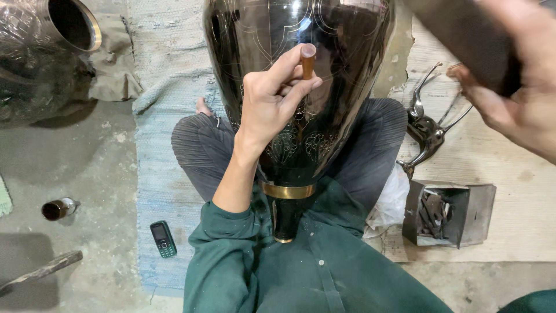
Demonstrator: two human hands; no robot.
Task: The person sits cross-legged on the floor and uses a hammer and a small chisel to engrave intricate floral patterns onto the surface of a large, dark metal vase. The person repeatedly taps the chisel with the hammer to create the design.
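A large black glossy metal vase (336, 69) with fine engraved line patterns and a brass band lies in my lap, its neck toward my body. My left hand (272, 98) rests against the vase's belly and grips a short brown wooden-handled tool (308, 61), its end pointing up by my thumb. At the upper right, my right hand (515, 98) is raised and blurred, holding a dark brown wooden block (463, 35). I sit cross-legged in dark trousers and a green shirt.
Another engraved metal vessel (52, 40) lies at the upper left. A small bottle (58, 208) and a mobile phone (163, 239) sit on the floor at left. Metal pliers (425, 130) and a metal box of tools (446, 211) rest on a board at right.
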